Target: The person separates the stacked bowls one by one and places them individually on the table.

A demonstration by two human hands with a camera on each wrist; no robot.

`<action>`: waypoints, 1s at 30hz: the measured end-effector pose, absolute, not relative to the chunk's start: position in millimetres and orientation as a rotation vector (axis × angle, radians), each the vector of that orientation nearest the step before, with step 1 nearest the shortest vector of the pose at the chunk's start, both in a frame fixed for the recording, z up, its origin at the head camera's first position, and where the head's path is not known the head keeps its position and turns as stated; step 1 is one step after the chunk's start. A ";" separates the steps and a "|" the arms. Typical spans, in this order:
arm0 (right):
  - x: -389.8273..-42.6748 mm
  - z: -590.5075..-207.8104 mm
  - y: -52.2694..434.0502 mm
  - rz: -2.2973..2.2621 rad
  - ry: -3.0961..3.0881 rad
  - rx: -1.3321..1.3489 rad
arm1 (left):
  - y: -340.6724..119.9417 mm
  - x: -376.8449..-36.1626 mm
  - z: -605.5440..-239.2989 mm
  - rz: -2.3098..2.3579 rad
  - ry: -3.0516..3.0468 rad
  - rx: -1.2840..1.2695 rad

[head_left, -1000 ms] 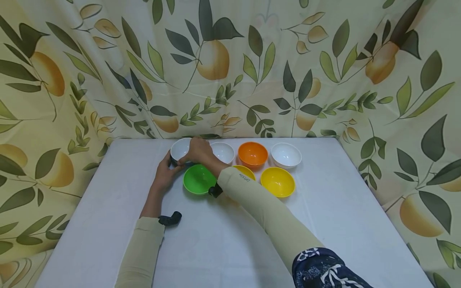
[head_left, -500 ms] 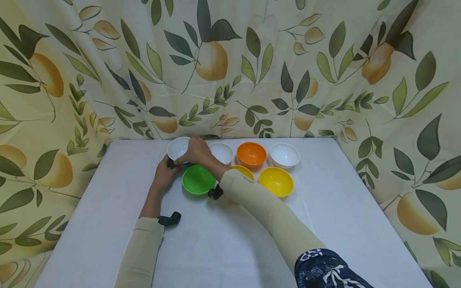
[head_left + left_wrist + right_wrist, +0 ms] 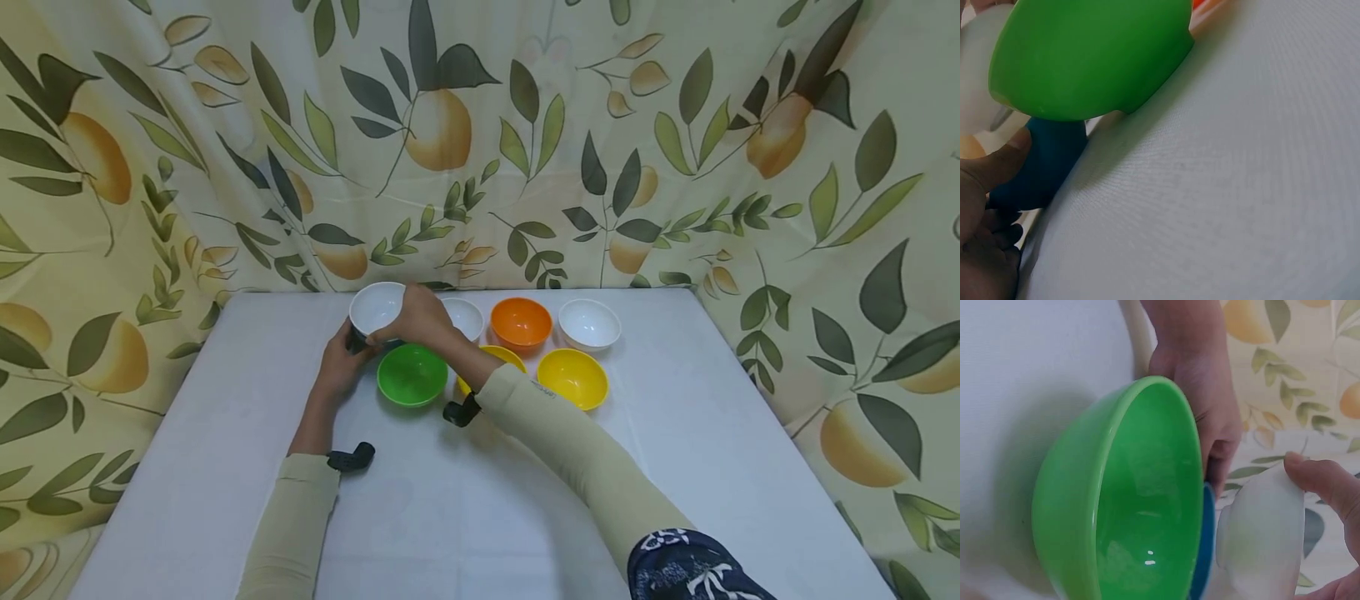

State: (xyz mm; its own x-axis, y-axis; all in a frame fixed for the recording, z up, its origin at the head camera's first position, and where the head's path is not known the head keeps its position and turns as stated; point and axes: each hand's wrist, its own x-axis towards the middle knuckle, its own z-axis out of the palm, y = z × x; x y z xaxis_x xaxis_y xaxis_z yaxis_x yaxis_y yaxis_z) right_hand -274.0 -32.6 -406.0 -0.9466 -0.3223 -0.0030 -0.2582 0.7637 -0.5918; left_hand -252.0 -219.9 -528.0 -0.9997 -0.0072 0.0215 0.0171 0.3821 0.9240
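At the back left of the table, my right hand [image 3: 420,317] pinches the rim of a white bowl [image 3: 375,307]. The right wrist view shows this white bowl [image 3: 1263,531] raised off the blue bowl [image 3: 1204,544], with a gap between them. My left hand [image 3: 341,362] holds the blue bowl low at its side; in the left wrist view its thumb presses the blue bowl's wall [image 3: 1054,162] and the fingers curl beneath. Just in front stands a green bowl [image 3: 412,375], untouched, which hides part of the blue bowl in both wrist views.
To the right in the back row stand a second white bowl [image 3: 465,317], an orange bowl [image 3: 521,325] and a third white bowl [image 3: 589,325]. Two yellow bowls stand in front, one [image 3: 572,379] fully visible, the other [image 3: 504,357] partly behind my right arm. A patterned curtain [image 3: 480,217] hangs behind the table.
The white bowl has risen slightly in my right hand, away from the blue bowl. My right wrist and forearm have shifted a little to the right. My left hand stays nearly still.
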 end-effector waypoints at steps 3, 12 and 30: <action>-267.6 -399.4 -27.0 -0.976 2.837 -0.476 | -220.2 -252.0 -527.8 -1.743 -2.601 0.008; -252.6 -389.3 -3.0 -1.047 2.814 -0.529 | -218.5 -251.1 -528.7 -1.778 -2.585 0.021; -220.3 -384.4 48.7 -1.226 2.756 -0.410 | -218.3 -254.8 -530.4 -1.792 -2.583 0.040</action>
State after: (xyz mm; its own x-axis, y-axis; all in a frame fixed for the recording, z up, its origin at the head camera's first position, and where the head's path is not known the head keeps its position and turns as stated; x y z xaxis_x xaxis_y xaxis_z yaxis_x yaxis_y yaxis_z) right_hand -220.3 48.7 -384.4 -0.9591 -0.2823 0.0204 -0.2042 0.6402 -0.7406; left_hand -254.8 -218.3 -530.4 -0.9997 -0.0194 -0.0167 -0.0224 0.3501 0.9364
